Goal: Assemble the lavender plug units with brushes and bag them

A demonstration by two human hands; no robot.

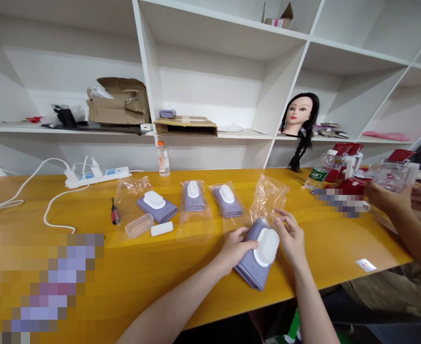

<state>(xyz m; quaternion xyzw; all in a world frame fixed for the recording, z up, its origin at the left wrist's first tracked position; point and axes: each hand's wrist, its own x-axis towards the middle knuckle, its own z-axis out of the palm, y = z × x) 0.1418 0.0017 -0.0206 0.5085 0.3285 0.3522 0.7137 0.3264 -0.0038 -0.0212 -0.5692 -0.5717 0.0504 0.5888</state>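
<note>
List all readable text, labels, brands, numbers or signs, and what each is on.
No text reads clearly.
Green-label bottle: white print, too small.
Orange-cap bottle: markings blurred.
Top-shelf box: label too small.
Card: print too small.
Pixelated patches, left and right: cannot tell.

1. From my remote seat, I watch the left hand (235,248) grip a flat lavender rectangular bundle (250,268) topped by a white oval textured pad (268,247).
2. I see the right hand (289,235) beside that pad, fingers curled near a crumpled clear plastic bag (267,195); I can't tell whether they touch it.
3. Farther back, I count three similar lavender bundles (195,203) in a row on the glossy yellow-brown table (192,272).
4. Near the leftmost, I spot a translucent pinkish plastic case (139,226) beside a small white block (162,229).
</note>
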